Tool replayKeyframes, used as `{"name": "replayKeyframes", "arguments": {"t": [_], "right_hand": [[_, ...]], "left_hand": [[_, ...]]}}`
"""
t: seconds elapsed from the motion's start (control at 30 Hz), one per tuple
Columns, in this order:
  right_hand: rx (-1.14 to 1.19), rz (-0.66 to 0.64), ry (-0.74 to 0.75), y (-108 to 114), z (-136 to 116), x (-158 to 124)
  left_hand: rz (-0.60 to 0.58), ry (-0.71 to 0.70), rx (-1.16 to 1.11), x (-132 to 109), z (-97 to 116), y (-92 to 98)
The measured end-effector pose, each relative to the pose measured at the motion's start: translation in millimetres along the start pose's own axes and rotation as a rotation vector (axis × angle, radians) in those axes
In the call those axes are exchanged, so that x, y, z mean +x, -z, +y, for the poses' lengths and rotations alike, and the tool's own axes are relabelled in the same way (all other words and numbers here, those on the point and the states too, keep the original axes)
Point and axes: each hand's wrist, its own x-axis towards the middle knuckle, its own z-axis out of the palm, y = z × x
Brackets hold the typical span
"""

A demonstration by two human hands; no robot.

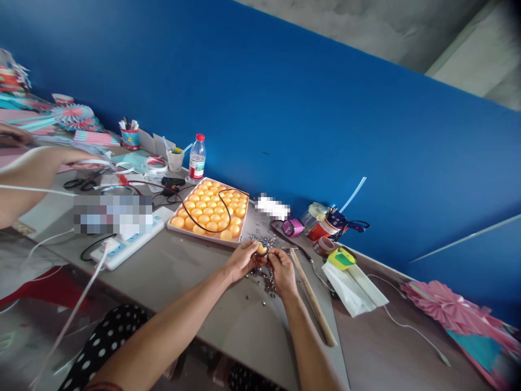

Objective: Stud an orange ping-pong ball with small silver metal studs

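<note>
My left hand (243,259) is closed around an orange-yellow ball (261,249) that looks cut open or dented, with part of it behind my fingers. Beside it, the fingertips of my right hand (283,270) pinch together at the ball's edge; what they hold is too small to tell. Below and behind both hands lie scattered small shiny metal pieces (268,282). A white tray (175,230) filled with rows of orange balls (211,209) stands just beyond my left hand, a black cord across it. To the right of my right hand rests a wooden-handled hammer (313,298).
A power strip (134,241) lies on the left, a water bottle (197,157) behind the tray. A purple roll (292,227), a jar (324,246) and a white paper packet (356,288) sit right. Another person's arm (36,168) reaches in at far left among paper decorations.
</note>
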Motion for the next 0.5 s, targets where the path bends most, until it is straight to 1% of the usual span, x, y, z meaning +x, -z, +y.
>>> {"name": "replayKeyframes", "arguments": {"t": [0.17,0.3,0.5], "right_hand": [[0.020,-0.023,0.013,-0.1,0.4,0.1],[0.059,-0.046,-0.005,0.1,3.9,0.6],[0.080,-0.049,-0.017,-0.2,3.2,0.5]], "left_hand": [[-0.017,-0.005,-0.004,0.7,-1.0,1.2],[-0.029,-0.010,0.001,1.2,-1.3,1.9],[-0.017,-0.008,0.010,0.3,-0.5,1.0]]}}
